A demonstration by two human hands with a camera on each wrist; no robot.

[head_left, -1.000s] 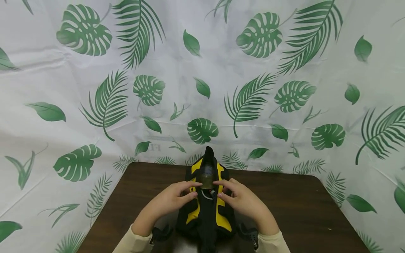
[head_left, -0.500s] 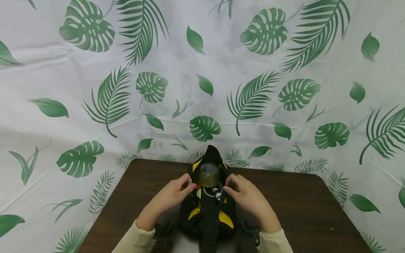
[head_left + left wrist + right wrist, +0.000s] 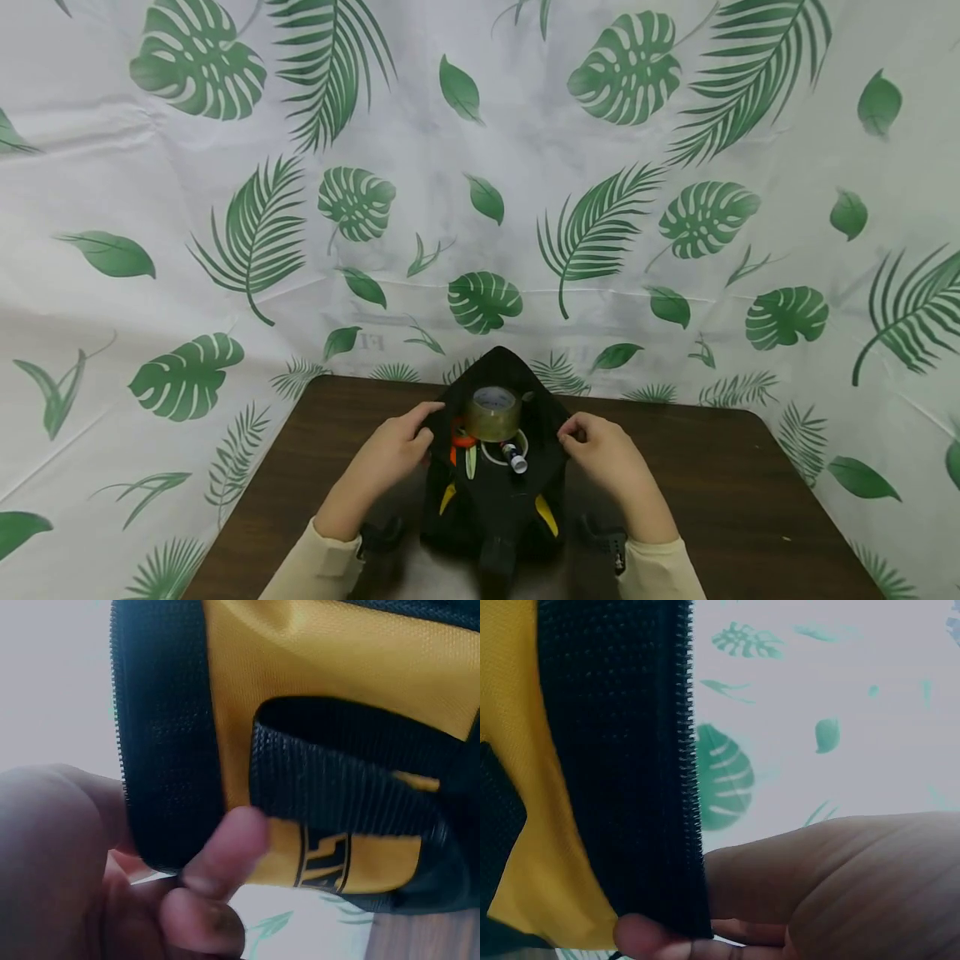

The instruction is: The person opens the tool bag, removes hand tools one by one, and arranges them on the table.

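Note:
A black and yellow zippered tool bag (image 3: 498,500) stands on the table with its mouth spread wide. My left hand (image 3: 390,454) pinches the left edge of the opening, its fingers beside the zipper tape (image 3: 161,750) in the left wrist view. At the opposite edge, my right hand (image 3: 611,454) pinches the zippered rim, whose teeth (image 3: 692,765) show in the right wrist view. Inside the bag lie a roll of clear tape (image 3: 492,427), an orange-handled item (image 3: 463,441), a pale green strip (image 3: 471,461), a white ring (image 3: 487,454) and a small white-ended tube (image 3: 514,458).
The bag rests on a dark brown wooden table (image 3: 690,500). Behind it hangs a white cloth (image 3: 420,125) printed with green leaves. A black carry strap (image 3: 497,554) hangs down the bag's near side.
My hands have moved from the middle of the opening out to either side. The bag's mouth has been pulled apart, bringing the tape roll and smaller items into fuller view.

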